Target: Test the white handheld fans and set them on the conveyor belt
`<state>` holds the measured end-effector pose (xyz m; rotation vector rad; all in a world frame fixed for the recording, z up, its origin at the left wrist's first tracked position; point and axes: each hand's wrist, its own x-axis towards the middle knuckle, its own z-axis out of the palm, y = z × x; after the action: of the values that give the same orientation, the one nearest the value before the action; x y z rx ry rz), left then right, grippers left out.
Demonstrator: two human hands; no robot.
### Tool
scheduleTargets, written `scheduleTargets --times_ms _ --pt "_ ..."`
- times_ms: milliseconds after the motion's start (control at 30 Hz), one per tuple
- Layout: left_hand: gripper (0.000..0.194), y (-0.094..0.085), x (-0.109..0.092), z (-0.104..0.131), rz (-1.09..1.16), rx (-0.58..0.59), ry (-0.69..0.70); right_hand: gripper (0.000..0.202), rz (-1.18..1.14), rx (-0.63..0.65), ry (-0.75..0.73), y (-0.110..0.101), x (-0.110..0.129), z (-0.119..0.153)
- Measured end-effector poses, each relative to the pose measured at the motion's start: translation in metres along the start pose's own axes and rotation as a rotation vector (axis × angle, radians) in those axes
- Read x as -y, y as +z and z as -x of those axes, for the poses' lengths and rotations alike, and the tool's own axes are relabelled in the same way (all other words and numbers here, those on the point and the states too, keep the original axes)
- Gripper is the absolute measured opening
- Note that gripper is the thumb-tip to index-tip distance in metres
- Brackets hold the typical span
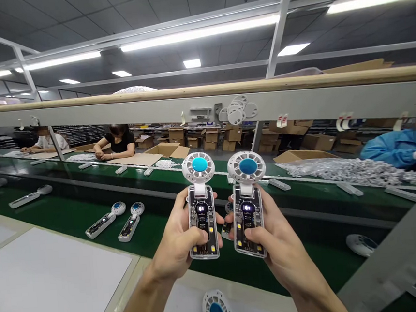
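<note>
My left hand (181, 241) is closed round a handheld fan (202, 222), its thumb pressed on the front of the body. This fan has a clear case over a black circuit board, a lit display and a white round head with a blue disc. A matching handheld fan (248, 220) is gripped upright in my right hand (273, 233), thumb also on its front, display lit. The two fans stand side by side, slightly apart. Below them, a loose fan head (216, 308) with a blue centre lies on the white work surface (183, 294).
A green conveyor belt (68, 219) crosses in front, carrying several more fans (106, 220). Beyond are white parts piled in plastic (351, 170), cardboard boxes (173, 150) and co-workers, one in black (122, 139), one in blue (389, 150). A grey metal post (391, 251) slants at right.
</note>
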<state>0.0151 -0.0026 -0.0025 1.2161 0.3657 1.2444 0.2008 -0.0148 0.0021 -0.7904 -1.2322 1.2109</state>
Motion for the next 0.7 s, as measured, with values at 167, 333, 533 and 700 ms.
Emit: scheduleTargets --times_ms 167,333,533,700 --pt "0.062 0.0037 0.0008 0.0004 -0.003 -0.005 -0.015 0.075 0.009 -0.016 -0.019 -0.0022 -0.0016 -0.0006" --pt "0.056 0.0038 0.0031 -0.0001 -0.007 -0.018 -0.001 0.072 0.032 -0.008 -0.012 -0.004 -0.0015 -0.0003" --pt "0.055 0.0043 0.0042 0.0011 0.04 -0.01 0.007 0.067 0.015 -0.011 -0.034 -0.0028 -0.0027 0.0007" --pt "0.055 0.0051 0.004 0.0013 0.082 0.001 0.021 0.062 0.006 -0.003 -0.069 -0.0024 -0.0032 0.0001"
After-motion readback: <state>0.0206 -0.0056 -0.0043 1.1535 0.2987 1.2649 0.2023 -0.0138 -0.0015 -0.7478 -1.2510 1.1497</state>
